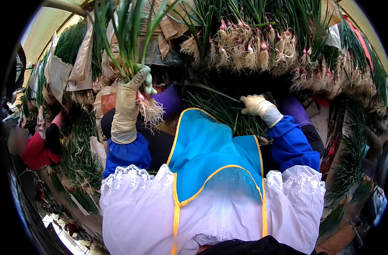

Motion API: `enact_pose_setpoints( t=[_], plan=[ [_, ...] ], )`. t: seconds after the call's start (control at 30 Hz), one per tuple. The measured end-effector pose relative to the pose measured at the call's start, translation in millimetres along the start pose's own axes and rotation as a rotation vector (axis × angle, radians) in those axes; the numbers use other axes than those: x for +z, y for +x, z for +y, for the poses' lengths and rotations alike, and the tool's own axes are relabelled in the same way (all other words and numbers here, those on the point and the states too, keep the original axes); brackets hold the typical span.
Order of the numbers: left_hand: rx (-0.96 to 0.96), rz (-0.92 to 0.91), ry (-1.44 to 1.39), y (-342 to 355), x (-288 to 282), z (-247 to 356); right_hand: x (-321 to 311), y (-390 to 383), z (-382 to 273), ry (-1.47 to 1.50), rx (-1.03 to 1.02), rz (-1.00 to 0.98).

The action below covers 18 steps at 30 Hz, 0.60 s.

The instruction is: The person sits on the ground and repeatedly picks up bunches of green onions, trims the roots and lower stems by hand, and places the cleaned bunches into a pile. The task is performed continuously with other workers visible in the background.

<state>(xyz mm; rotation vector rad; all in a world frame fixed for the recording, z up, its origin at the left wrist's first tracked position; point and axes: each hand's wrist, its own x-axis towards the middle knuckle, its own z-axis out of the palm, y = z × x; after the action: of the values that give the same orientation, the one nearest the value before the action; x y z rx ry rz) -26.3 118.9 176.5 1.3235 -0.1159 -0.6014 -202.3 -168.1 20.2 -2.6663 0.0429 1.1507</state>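
Note:
My left hand (pixel 127 104), in a cream work glove, is raised at the left and wrapped round a bunch of spring onions (pixel 128 46). Their green leaves stand up above the fist; the pink bulbs and pale roots hang below it. Off to the right, my gloved right hand (pixel 258 106) is closed over a heap of green leaves (pixel 221 109). One long leaf (pixel 211 90) runs from the left to its fingers and appears pinched there. The palm side of this hand is hidden.
Ahead, rows of spring onions (pixel 253 42) lie on a rack, roots hanging toward me. Brown sacking (pixel 158 25) lies among them. Loose greens (pixel 81 148) are piled at the left, where a co-worker's red sleeve (pixel 41 148) shows. More greens (pixel 349 153) lie at the right.

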Motion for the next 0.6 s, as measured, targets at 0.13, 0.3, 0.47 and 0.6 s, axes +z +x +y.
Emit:
enact_pose_setpoints(
  t=[0.13, 0.3, 0.47, 0.6],
  plan=[
    [0.036, 0.086, -0.04, 25, -18, -10, 11, 60, -19, 0.496, -0.1, -0.036],
    [-0.153, 0.172, -0.144, 39, -21, -27, 5, 192, -77, 0.916, 0.315, 0.477],
    [-0.2, 0.095, -0.259, 37, -32, -31, 54, 193, -82, 0.482, 0.061, 0.395],
    [-0.155, 0.046, -0.218, 40, -28, -32, 133, 113, 0, 0.294, 0.286, -0.066]
  ],
)
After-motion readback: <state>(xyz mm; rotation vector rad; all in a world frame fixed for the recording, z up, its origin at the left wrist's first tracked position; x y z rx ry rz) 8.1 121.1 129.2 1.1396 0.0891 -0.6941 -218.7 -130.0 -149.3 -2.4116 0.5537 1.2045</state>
